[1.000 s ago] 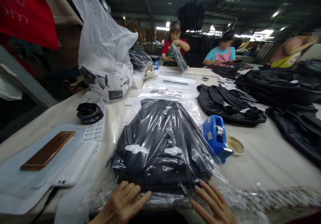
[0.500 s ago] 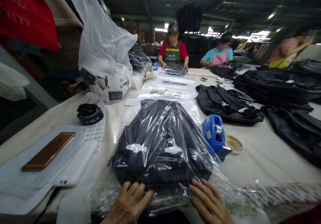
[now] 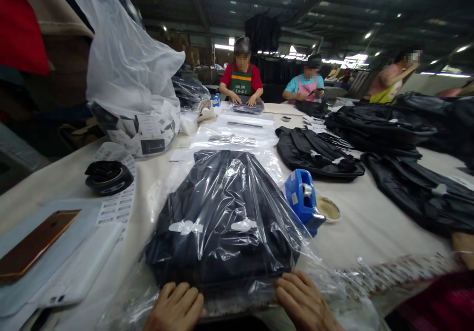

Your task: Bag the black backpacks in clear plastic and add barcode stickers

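A black backpack (image 3: 218, 252) lies flat inside a clear plastic bag (image 3: 237, 178), straps upward, with white wrapping on the straps. My left hand (image 3: 177, 305) is at the near left edge of the bag, fingers bent and closed over the plastic. Level with it, my right hand (image 3: 305, 301) has its fingers curled together on the near right edge; the thumbs are largely hidden. Loose plastic spreads around both hands at the table's front edge. Right of the backpack stands a blue tape dispenser (image 3: 301, 200), close against the bag.
Left are a phone (image 3: 37, 244), a roll of black tape (image 3: 109, 177), barcode label sheets (image 3: 118, 202) and a sack of tags (image 3: 138, 123). More black backpacks (image 3: 316, 153) lie right. Flat plastic bags (image 3: 237, 128) lie behind. Co-workers (image 3: 242, 76) work across the table; another person's arm (image 3: 462, 249) shows at right.
My view has turned right, so the scene sits further left. My fingers have drawn in from lying spread to curling on the bag's near edge. A person's arm has appeared at right.
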Available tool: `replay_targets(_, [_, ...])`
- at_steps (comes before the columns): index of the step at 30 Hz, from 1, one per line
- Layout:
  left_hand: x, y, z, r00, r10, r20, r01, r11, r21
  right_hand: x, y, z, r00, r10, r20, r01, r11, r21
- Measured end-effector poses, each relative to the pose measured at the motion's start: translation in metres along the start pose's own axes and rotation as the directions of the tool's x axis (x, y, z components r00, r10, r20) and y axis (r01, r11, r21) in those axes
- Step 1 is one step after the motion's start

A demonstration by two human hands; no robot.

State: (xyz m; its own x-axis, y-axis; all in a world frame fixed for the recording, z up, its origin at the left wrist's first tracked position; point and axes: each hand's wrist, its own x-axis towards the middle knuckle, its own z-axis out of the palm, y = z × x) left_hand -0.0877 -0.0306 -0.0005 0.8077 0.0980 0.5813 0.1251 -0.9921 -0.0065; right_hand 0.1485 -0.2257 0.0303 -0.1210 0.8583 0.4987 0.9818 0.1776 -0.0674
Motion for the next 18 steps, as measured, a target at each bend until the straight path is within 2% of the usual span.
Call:
replay_targets(2, [0.0,-0.003,0.003,0.999,0.039,-0.034,-0.038,0.999,0.012,-0.003,0.003,0.006,0.999,0.036,-0.002,-0.036,0.999,0.009])
replay_targets(6, [0.004,-0.008,0.003,0.996,0.084,-0.018,-0.083,0.995,0.052,-0.005,0.005,0.013,0.998,0.06,-0.027,-0.06,0.998,-0.001])
replay_targets(8, [0.007,-0.01,0.001,0.994,0.105,-0.017,-0.103,0.992,0.071,-0.002,0.003,0.01,0.997,0.073,-0.017,-0.073,0.997,-0.004])
replay_targets(12, [0.013,-0.011,-0.001,0.995,0.098,-0.007,-0.097,0.992,0.076,0.004,-0.004,-0.004,0.986,0.11,0.123,-0.113,0.994,0.013])
replay_targets(16, [0.016,-0.01,-0.002,0.997,0.08,0.016,-0.081,0.994,0.068,0.007,-0.001,-0.01,0.993,0.073,0.092,-0.072,0.997,-0.019])
replay_targets(18, [0.016,-0.011,-0.003,0.997,0.071,0.022,-0.072,0.996,0.057,0.009,0.006,-0.009,0.987,0.064,0.149,-0.073,0.996,0.059])
